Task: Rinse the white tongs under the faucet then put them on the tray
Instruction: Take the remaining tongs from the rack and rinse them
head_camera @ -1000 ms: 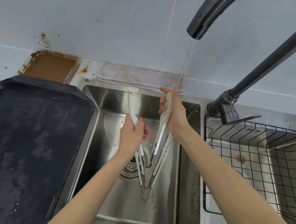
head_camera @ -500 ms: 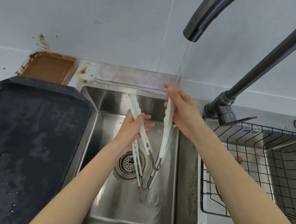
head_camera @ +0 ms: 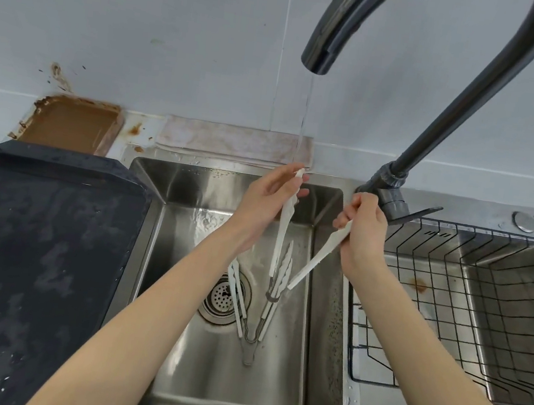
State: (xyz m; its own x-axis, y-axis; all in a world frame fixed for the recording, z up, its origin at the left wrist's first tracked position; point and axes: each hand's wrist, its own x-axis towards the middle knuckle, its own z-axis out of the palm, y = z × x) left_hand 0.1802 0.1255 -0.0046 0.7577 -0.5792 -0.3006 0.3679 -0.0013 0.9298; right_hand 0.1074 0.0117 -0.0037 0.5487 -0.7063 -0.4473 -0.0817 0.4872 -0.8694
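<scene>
White tongs point(head_camera: 284, 225) are pinched in your left hand point(head_camera: 267, 199) and right hand point(head_camera: 362, 232), water running past your left fingers point(head_camera: 294, 192); the tray point(head_camera: 40, 240) waits

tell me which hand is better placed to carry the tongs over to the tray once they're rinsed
Left, probably. The left hand already grips one arm of the white tongs and is nearer the dark tray, left of the sink. The right hand, holding the other arm, would have to cross over.
</scene>
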